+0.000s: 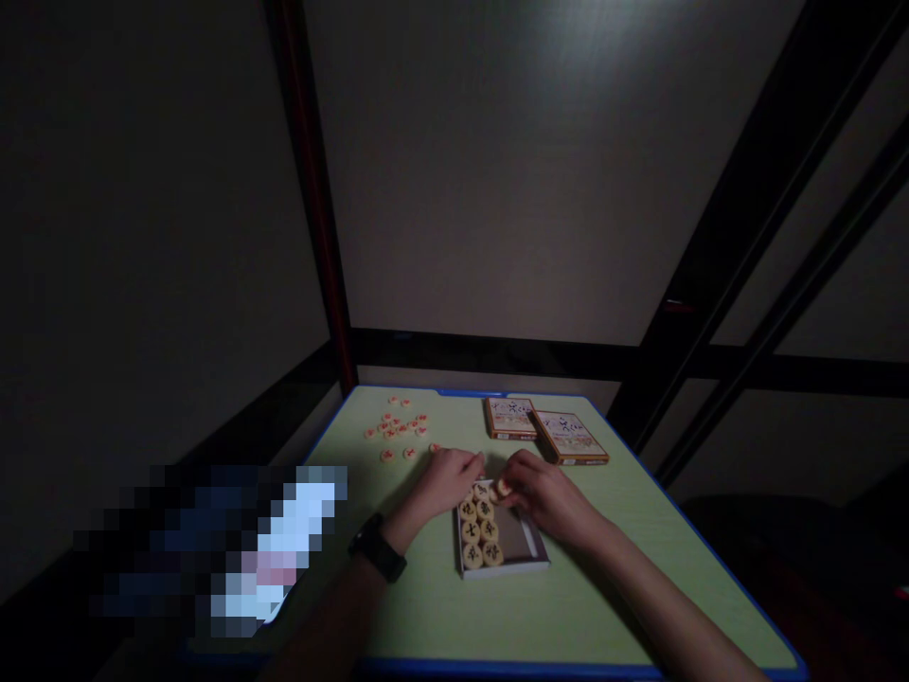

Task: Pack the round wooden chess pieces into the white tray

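An open shallow box [512, 537] lies on the table, its left part filled with two columns of round Chinese chess pieces [485, 529] bearing dark characters. My right hand [543, 491] is over the box's upper right, pinching a Chinese chess piece [504, 487] between thumb and fingers. At the box's upper left corner rests my left hand [453, 477], its fingers curled together near the far edge. Whether anything sits in those fingers is hidden. A dark watch [379, 549] is on the left wrist.
Loose pieces with red characters [401, 428] are scattered at the table's far left. Two printed boxes [570, 437] lie at the far right, one touching or overlapping the other. A blurred-out bright screen [298, 526] is at the left edge. The green table [568, 625] has a blue rim.
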`<action>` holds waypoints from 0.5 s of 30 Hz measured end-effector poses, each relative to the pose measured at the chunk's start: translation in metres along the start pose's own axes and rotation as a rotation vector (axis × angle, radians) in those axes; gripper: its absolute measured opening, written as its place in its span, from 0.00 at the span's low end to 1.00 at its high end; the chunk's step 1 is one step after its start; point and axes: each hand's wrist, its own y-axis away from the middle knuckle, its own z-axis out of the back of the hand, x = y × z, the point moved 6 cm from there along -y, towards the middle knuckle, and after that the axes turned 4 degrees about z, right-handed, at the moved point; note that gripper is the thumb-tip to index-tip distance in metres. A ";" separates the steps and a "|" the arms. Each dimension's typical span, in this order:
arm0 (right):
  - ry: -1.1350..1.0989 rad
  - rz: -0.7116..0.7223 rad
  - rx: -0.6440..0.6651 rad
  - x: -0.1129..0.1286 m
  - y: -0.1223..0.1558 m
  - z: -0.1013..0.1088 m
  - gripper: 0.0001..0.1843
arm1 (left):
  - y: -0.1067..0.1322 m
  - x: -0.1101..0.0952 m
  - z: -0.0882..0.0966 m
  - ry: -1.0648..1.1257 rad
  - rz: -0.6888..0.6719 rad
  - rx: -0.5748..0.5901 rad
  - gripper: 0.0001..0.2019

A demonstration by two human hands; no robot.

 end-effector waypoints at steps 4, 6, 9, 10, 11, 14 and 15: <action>0.036 -0.007 0.046 -0.001 -0.003 -0.012 0.07 | 0.001 -0.001 0.000 -0.023 0.017 0.019 0.24; 0.033 -0.027 0.068 -0.002 -0.005 -0.015 0.07 | 0.002 -0.004 0.000 -0.038 0.007 0.023 0.24; 0.004 -0.060 0.078 -0.002 -0.007 -0.015 0.09 | 0.003 -0.006 0.001 -0.053 0.011 0.020 0.24; -0.006 -0.069 0.078 -0.002 -0.007 -0.014 0.09 | 0.003 -0.006 0.001 -0.058 0.020 0.021 0.24; -0.015 -0.079 0.079 -0.001 -0.007 -0.014 0.09 | 0.003 -0.006 0.002 -0.062 0.031 0.020 0.24; -0.032 -0.110 0.083 0.001 -0.006 -0.013 0.09 | 0.004 -0.006 0.003 -0.070 0.038 0.015 0.24; -0.031 -0.119 0.083 0.001 -0.005 -0.013 0.10 | 0.004 -0.007 0.003 -0.069 0.033 0.014 0.23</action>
